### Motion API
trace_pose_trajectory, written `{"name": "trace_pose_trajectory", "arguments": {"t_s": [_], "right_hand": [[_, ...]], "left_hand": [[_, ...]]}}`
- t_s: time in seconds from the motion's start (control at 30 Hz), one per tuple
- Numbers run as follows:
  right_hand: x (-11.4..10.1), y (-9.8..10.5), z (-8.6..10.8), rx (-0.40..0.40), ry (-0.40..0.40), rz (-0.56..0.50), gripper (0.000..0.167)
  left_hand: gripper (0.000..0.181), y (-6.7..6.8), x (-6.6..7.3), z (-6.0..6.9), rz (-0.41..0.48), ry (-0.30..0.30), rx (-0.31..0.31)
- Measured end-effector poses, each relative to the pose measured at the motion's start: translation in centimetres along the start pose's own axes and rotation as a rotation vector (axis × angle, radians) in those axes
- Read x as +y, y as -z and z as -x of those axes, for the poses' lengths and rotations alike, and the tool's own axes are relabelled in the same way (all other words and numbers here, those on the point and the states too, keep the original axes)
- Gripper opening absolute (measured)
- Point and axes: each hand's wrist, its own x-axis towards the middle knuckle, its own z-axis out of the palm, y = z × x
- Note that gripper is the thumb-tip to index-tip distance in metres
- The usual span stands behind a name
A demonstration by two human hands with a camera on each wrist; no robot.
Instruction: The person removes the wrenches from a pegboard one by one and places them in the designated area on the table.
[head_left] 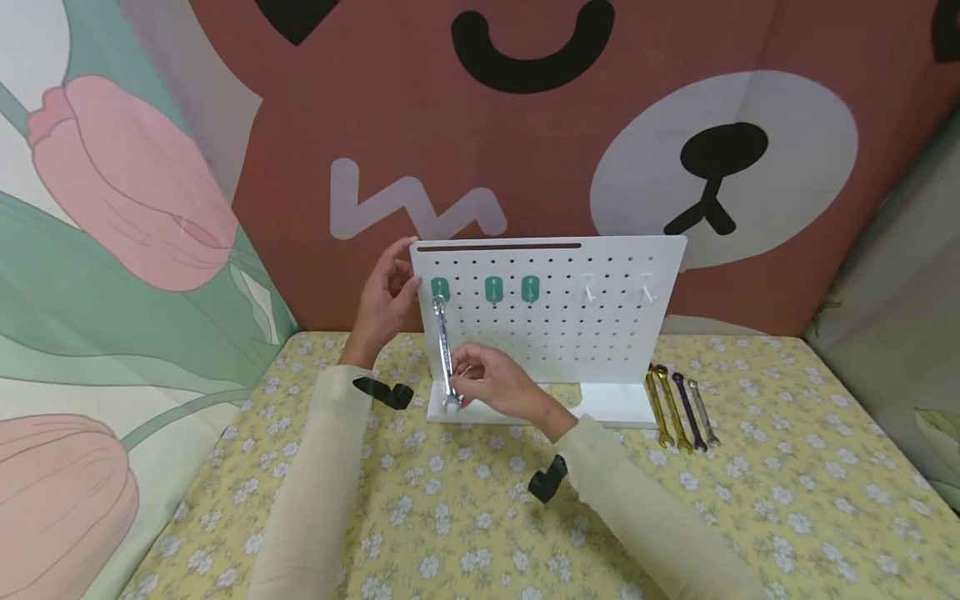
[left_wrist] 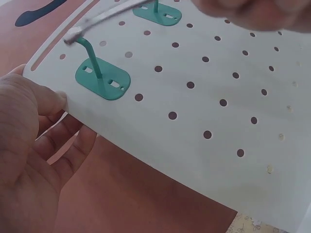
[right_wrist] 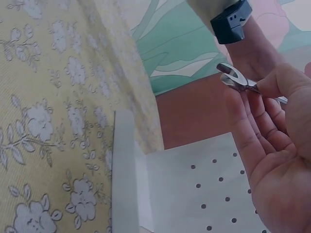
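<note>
A white pegboard (head_left: pixel 555 329) stands on the table, and my left hand (head_left: pixel 384 302) grips its upper left edge, thumb in front and fingers behind. My right hand (head_left: pixel 495 379) pinches a silver combination wrench (head_left: pixel 444 346) near its open end (right_wrist: pixel 234 77), which points down. At the wrench's other end, the ring meets the tip of the leftmost green hook (left_wrist: pixel 92 58); whether the hook passes through the ring I cannot tell. Two more green hooks, the middle one (head_left: pixel 493 289) and the right one (head_left: pixel 530 288), hold nothing.
Right of the board's base lie several wrenches: gold ones (head_left: pixel 673 408), a dark purple one (head_left: pixel 690 412) and a small silver one (head_left: pixel 703 412). Two clear hooks with white pegs (head_left: pixel 588 292) sit on the board's right half. A floral cloth (head_left: pixel 465 517) covers the table; a printed curtain (head_left: pixel 525 167) hangs behind.
</note>
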Motion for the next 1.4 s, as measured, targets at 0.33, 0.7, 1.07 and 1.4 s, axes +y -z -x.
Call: {"name": "trace_pose_trajectory", "arguments": {"t_s": [0.33, 0.7, 1.07, 1.4], "right_hand": [[-0.9, 0.4, 0.1, 0.03, 0.032, 0.032, 0.011], [-0.8, 1.3, 2.1, 0.064, -0.031, 0.06, 0.009], [-0.1, 4.1, 7.1, 0.114, -0.132, 0.116, 0.009], [1.5, 7.7, 13.3, 0.155, -0.187, 0.147, 0.012]], "left_hand": [[0.052, -0.1, -0.1, 0.0, -0.006, 0.022, 0.0], [0.053, 0.2, 0.1, 0.2, -0.012, 0.045, -0.003], [0.054, 0.3, 0.0, 0.0, -0.007, 0.022, -0.027], [0.053, 0.2, 0.0, -0.1, -0.012, -0.001, -0.034]]}}
